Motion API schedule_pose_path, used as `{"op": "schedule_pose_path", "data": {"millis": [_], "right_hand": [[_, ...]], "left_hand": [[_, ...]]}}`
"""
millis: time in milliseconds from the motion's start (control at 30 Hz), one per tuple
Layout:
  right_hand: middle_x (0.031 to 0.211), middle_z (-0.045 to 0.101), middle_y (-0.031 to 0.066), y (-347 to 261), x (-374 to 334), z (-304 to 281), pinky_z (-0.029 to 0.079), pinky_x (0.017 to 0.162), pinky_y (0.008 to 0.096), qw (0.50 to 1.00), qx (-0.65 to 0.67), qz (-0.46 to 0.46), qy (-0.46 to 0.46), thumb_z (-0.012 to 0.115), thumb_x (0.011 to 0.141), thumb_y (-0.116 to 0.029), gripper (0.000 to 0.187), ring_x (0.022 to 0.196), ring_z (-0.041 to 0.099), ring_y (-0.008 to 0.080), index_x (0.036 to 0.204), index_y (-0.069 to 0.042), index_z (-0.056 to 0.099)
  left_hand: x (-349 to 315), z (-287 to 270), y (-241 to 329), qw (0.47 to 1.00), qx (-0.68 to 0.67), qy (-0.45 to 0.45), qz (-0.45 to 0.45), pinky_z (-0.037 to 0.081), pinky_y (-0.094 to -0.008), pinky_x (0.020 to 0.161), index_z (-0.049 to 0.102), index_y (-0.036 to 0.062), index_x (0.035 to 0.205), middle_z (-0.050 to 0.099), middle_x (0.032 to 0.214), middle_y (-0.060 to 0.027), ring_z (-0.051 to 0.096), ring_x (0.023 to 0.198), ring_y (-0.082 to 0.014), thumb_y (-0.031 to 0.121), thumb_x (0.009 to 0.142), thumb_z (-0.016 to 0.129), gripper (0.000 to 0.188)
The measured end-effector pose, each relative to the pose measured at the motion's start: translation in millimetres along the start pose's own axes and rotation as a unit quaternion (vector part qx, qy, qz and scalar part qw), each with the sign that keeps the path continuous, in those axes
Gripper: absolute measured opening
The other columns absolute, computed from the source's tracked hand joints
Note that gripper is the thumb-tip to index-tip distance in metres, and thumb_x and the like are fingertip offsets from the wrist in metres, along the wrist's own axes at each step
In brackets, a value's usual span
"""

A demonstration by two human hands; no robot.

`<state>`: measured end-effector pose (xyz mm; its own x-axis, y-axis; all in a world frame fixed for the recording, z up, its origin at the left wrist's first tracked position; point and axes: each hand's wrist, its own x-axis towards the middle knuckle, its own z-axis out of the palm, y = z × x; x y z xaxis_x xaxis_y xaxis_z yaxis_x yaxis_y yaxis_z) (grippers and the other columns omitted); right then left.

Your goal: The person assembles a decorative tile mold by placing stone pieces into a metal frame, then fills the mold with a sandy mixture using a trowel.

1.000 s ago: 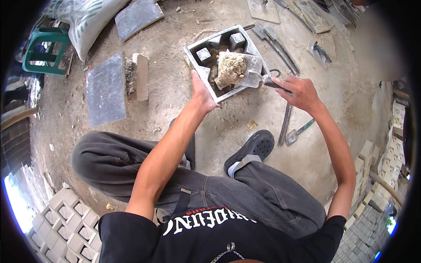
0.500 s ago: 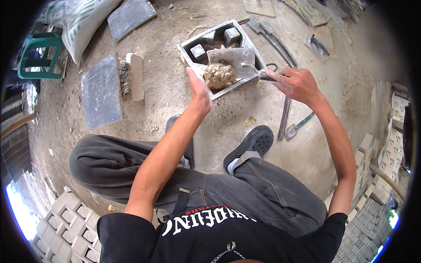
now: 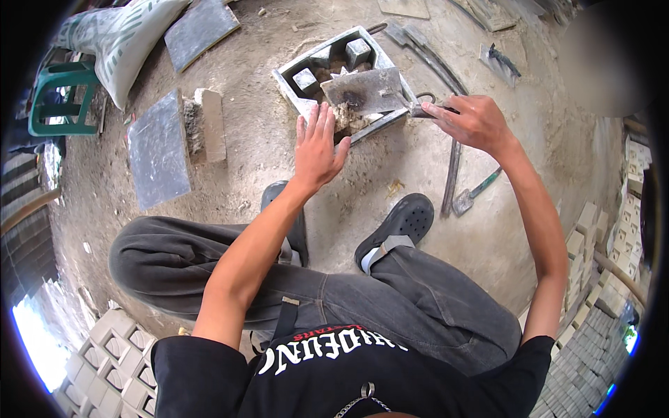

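Note:
A square metal mold [image 3: 382,125] lies on the ground ahead of my feet, with raised blocks and a small star shape inside. My right hand [image 3: 474,125] is wrapped round the handle of a trowel [image 3: 376,92], whose flat grey blade reaches over the mold. Crumbly, sandy mortar [image 3: 343,117] sits in the mold's near corner, partly covered by the blade. My left hand [image 3: 319,148] is open at that corner, its outstretched fingers over the near-left rim by the mortar. Whether its fingertips press on the mortar cannot be made out.
To the left lie a grey slab [image 3: 159,152] and a pale board [image 3: 210,125], near a green plastic stool [image 3: 65,101] and a white sack [image 3: 132,45]. Right of the mold are curved metal bars [image 3: 439,66] and a small green-handled tool [image 3: 463,202]. Stacked patterned blocks [image 3: 111,355] stand lower left.
My left hand has gone from the mold's outer side to over its near-left rim, fingers spreading. The mortar lump has dropped lower into the corner. The trowel and right hand have shifted slightly.

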<state>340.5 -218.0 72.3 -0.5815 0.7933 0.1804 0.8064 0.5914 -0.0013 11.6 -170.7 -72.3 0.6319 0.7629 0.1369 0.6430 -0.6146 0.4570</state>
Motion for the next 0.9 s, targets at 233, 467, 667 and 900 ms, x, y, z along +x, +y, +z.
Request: {"op": "schedule_pose_path", "data": {"millis": [233,467,667,900], "right_hand": [[0.072,0.055,-0.0016,9.4,-3.2,-5.1,0.048,0.049,0.0305,0.998,-0.052,-0.005,0.018,0.074,0.081,-0.022,0.040,0.055,0.057,0.0166,0.120,-0.026,0.069],[0.074,0.056,-0.0016,11.0,-8.6,-6.8,0.048,0.049,0.0299,0.998,-0.058,0.006,0.023,0.074,0.082,-0.020,0.040,0.055,0.057,0.0165,0.121,-0.026,0.068],[0.075,0.057,-0.0005,13.8,-21.9,-9.1,0.047,0.050,0.0304,0.997,-0.069,0.014,0.010,0.074,0.081,-0.019,0.042,0.058,0.058,0.0166,0.123,-0.024,0.068],[0.076,0.060,0.0030,16.6,-37.7,-20.5,0.048,0.053,0.0323,0.995,-0.058,0.081,0.007,0.074,0.082,-0.020,0.044,0.062,0.060,0.0194,0.125,-0.021,0.067]], "left_hand": [[-4.6,-1.9,16.6,0.997,0.021,-0.050,0.047,0.016,-0.0530,0.119,0.034,-0.0063,0.146,0.031,0.155,-0.0232,0.024,0.147,-0.0372,0.044,0.094,0.056,0.076],[4.3,2.0,18.0,0.999,0.035,0.011,0.031,0.016,-0.0496,0.120,0.034,-0.0063,0.146,0.029,0.156,-0.0237,0.023,0.147,-0.0374,0.053,0.095,0.049,0.080],[1.7,-9.9,-2.7,0.961,0.059,-0.143,0.227,0.013,-0.0447,0.121,0.029,-0.0040,0.150,0.025,0.158,-0.0224,0.018,0.149,-0.0352,0.061,0.096,0.041,0.086],[19.7,-4.8,-21.4,0.996,0.063,-0.049,0.032,0.006,-0.0497,0.121,0.018,-0.0051,0.153,0.015,0.161,-0.0250,0.009,0.151,-0.0374,0.064,0.094,0.042,0.093]]}}
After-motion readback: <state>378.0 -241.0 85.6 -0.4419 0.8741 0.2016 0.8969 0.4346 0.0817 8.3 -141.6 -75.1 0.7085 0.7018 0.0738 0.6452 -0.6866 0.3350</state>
